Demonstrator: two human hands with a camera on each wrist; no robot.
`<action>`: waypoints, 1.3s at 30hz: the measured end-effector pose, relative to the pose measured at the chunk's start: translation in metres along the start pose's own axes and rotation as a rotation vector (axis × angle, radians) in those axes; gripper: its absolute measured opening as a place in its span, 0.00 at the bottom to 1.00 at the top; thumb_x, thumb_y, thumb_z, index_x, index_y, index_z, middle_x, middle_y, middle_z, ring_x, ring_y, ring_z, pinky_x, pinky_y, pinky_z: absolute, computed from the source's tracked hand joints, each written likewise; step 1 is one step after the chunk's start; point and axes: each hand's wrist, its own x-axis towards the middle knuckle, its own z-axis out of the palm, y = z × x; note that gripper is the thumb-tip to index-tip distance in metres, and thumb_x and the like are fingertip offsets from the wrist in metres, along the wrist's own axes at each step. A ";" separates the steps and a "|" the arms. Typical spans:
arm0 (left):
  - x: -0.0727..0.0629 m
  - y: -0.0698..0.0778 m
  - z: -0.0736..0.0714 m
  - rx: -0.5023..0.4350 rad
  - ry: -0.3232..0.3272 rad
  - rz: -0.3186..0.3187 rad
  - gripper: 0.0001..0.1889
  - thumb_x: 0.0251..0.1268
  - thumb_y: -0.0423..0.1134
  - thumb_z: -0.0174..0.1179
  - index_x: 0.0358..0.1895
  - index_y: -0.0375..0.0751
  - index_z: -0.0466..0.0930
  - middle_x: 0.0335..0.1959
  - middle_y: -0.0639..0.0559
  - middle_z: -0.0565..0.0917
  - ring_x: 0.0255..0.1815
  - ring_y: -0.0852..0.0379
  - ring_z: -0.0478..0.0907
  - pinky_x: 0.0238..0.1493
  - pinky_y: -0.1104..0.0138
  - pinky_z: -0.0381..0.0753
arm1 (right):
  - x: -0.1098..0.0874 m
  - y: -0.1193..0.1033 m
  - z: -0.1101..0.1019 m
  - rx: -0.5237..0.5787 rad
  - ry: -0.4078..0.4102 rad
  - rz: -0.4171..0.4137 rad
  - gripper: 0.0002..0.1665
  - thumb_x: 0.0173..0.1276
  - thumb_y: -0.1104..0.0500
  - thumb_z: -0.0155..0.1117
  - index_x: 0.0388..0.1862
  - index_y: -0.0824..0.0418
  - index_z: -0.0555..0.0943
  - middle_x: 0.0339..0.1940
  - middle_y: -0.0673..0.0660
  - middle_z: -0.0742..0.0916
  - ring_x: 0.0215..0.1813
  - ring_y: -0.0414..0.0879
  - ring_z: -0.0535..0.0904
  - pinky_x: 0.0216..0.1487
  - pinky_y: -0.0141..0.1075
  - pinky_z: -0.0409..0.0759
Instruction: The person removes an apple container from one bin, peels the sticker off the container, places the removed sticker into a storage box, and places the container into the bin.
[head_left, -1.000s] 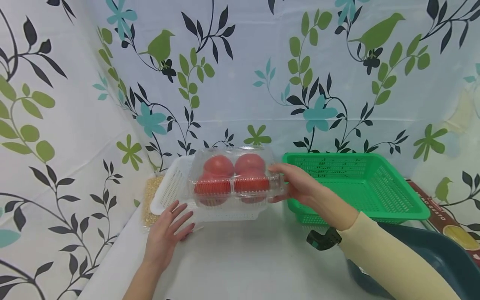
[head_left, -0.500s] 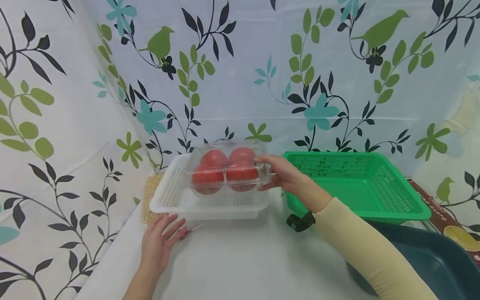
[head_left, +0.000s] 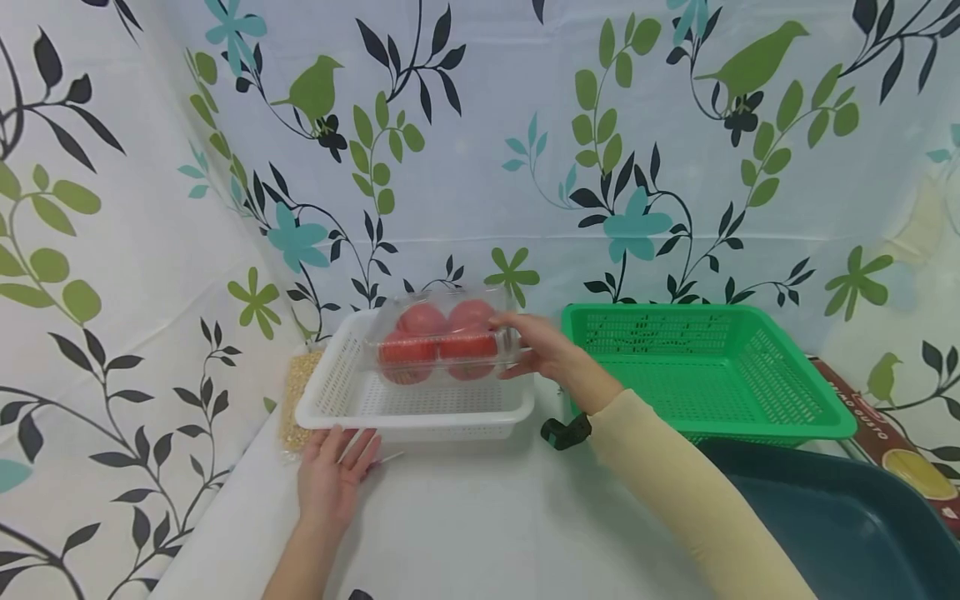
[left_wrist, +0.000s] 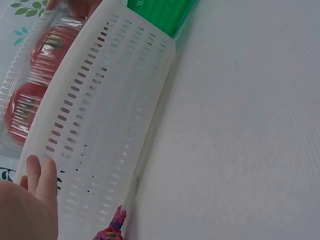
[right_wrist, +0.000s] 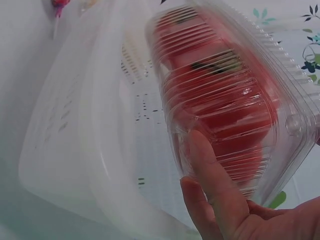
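My right hand (head_left: 536, 346) grips the right end of a clear plastic clamshell box (head_left: 438, 337). Several red tomatoes (right_wrist: 220, 95) show through its ribbed plastic. The box hangs tilted above a white perforated basket (head_left: 420, 423), towards its back. At the basket's front left, my left hand (head_left: 335, 479) has its fingers extended against the front wall; in the left wrist view those fingers (left_wrist: 47, 177) lie near the rim. A lollipop (left_wrist: 112, 231) in a pink wrapper lies beside the basket, mostly hidden by the left hand in the head view.
A green perforated basket (head_left: 697, 371) stands on the right. In front of it is a dark blue basin (head_left: 825, 525), with a brown-red box (head_left: 892, 442) at the far right. A bag of pale grains (head_left: 298, 387) leans left of the white basket. Patterned cloth hangs behind.
The right hand has carried the tomato box leftward and back, over the white basket. The left hand has shifted slightly, its fingertips now at the basket's front.
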 end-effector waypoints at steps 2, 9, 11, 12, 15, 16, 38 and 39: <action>0.002 -0.002 0.002 -0.020 0.015 0.008 0.10 0.82 0.39 0.46 0.59 0.47 0.61 0.51 0.46 0.78 0.47 0.52 0.86 0.57 0.57 0.81 | 0.003 0.001 0.004 0.001 0.001 0.010 0.39 0.68 0.48 0.67 0.72 0.61 0.65 0.65 0.65 0.74 0.62 0.65 0.73 0.43 0.55 0.87; 0.003 -0.006 0.012 0.002 0.029 0.072 0.14 0.83 0.39 0.42 0.64 0.51 0.59 0.51 0.45 0.71 0.44 0.54 0.83 0.58 0.57 0.81 | 0.011 0.002 0.013 -0.033 -0.004 0.027 0.41 0.67 0.48 0.67 0.73 0.62 0.64 0.64 0.67 0.75 0.59 0.67 0.77 0.43 0.55 0.87; 0.003 -0.007 0.013 0.008 0.032 0.079 0.14 0.82 0.40 0.42 0.65 0.52 0.58 0.51 0.45 0.70 0.43 0.54 0.83 0.58 0.58 0.80 | 0.012 0.003 0.016 -0.062 -0.002 0.026 0.40 0.67 0.48 0.68 0.72 0.62 0.65 0.63 0.66 0.77 0.57 0.67 0.79 0.42 0.54 0.87; 0.003 -0.007 0.013 0.008 0.032 0.078 0.14 0.82 0.40 0.42 0.65 0.53 0.58 0.51 0.45 0.70 0.42 0.55 0.82 0.58 0.59 0.80 | 0.013 0.003 0.017 -0.076 0.002 0.026 0.40 0.67 0.47 0.68 0.71 0.62 0.66 0.63 0.66 0.77 0.56 0.67 0.80 0.42 0.54 0.87; 0.004 -0.006 0.013 0.000 0.036 0.080 0.13 0.82 0.41 0.42 0.64 0.54 0.58 0.50 0.46 0.69 0.41 0.56 0.82 0.58 0.60 0.80 | 0.015 0.005 0.023 -0.110 0.009 0.018 0.40 0.67 0.47 0.68 0.71 0.63 0.67 0.62 0.66 0.78 0.54 0.67 0.81 0.42 0.54 0.87; 0.004 -0.005 0.013 -0.006 0.037 0.083 0.13 0.82 0.40 0.42 0.63 0.53 0.58 0.50 0.46 0.70 0.40 0.56 0.82 0.57 0.60 0.80 | 0.015 0.006 0.026 -0.113 0.012 0.014 0.40 0.67 0.47 0.68 0.71 0.64 0.66 0.62 0.65 0.78 0.55 0.67 0.81 0.42 0.55 0.87; 0.008 -0.007 0.013 -0.039 0.037 0.089 0.15 0.82 0.39 0.45 0.63 0.49 0.55 0.52 0.45 0.71 0.40 0.54 0.84 0.54 0.60 0.83 | 0.029 0.026 0.050 -0.074 0.085 0.056 0.41 0.68 0.52 0.70 0.70 0.68 0.62 0.69 0.68 0.70 0.67 0.75 0.69 0.48 0.66 0.81; 0.008 -0.007 0.013 -0.039 0.039 0.091 0.14 0.82 0.39 0.45 0.62 0.49 0.55 0.52 0.45 0.71 0.40 0.54 0.84 0.53 0.60 0.83 | 0.029 0.027 0.049 -0.077 0.076 0.061 0.41 0.67 0.52 0.70 0.70 0.68 0.63 0.70 0.68 0.69 0.67 0.75 0.68 0.50 0.67 0.80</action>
